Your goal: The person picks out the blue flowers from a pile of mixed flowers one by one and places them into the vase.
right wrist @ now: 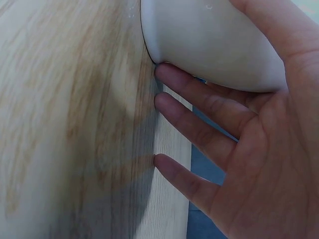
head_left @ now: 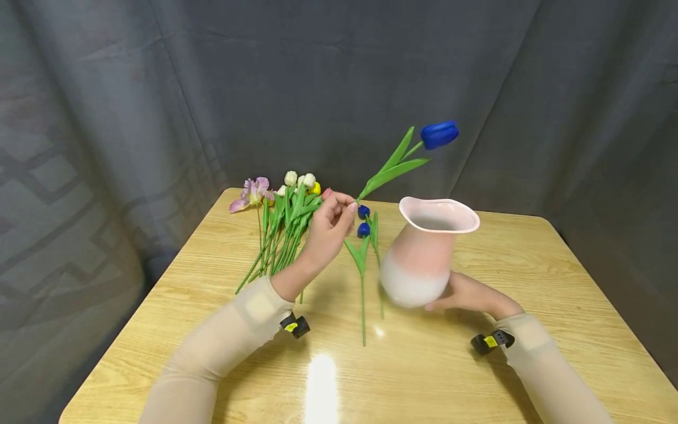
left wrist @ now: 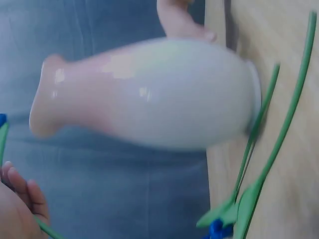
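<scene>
My left hand (head_left: 329, 232) pinches the green stem of a blue tulip (head_left: 438, 135) between thumb and fingers. The tulip leans up to the right, its bloom above and behind the vase. A pink-and-white vase (head_left: 421, 259) with a wavy rim stands right of centre. Low at its right side is my right hand (head_left: 474, 294). In the right wrist view, that hand's fingers (right wrist: 194, 134) are spread and fairly straight, the thumb side against the vase and the fingertips at the tabletop. Two more blue tulips (head_left: 363, 230) lie left of the vase.
Left of my left hand lies a bunch of flowers with green stems (head_left: 286, 235): white tulips (head_left: 306, 180), a yellow bloom (head_left: 315, 188) and a purple flower (head_left: 256, 191). The wooden table (head_left: 424, 377) ends before a grey curtain (head_left: 339, 88).
</scene>
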A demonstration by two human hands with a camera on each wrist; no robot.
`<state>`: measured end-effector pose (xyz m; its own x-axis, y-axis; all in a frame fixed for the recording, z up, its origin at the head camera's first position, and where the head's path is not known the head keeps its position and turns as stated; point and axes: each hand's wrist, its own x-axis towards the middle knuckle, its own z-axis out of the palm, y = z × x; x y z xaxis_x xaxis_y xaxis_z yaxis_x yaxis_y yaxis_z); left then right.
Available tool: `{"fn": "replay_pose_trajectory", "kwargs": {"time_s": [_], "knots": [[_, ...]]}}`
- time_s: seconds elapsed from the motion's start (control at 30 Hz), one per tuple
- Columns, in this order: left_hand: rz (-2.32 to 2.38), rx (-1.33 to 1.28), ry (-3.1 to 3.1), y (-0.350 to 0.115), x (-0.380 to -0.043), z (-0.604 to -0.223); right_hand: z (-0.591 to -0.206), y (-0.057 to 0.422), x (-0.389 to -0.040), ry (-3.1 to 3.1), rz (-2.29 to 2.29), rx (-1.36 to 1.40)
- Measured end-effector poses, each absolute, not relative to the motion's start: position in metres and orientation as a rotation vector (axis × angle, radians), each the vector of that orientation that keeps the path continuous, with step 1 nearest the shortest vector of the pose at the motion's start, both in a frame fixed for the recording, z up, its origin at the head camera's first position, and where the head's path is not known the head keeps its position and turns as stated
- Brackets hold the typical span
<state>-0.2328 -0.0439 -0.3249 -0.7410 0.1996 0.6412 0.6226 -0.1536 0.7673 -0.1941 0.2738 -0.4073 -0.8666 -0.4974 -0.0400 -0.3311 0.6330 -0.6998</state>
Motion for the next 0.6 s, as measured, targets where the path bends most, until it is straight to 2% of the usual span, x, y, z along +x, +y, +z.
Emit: {"fn": "replay_pose_trajectory", "kwargs": {"time_s": [0.4,0.5,0.6], "knots": [[-2.013,-1.060,-1.727,-0.032,-0.208,-0.326,-0.398,0.284,-0.188,2.623,-1.235,-0.749],[-2.011,-1.052,-1.727,-0.031,-0.207,-0.325,-0.384,0.291,-0.186,2.653,-1.593,-0.866],[-2.010,-1.048,-1.726,-0.031,-0.207,-0.324,-0.354,0.283,-0.181,2.572,-2.303,-1.013]]}}
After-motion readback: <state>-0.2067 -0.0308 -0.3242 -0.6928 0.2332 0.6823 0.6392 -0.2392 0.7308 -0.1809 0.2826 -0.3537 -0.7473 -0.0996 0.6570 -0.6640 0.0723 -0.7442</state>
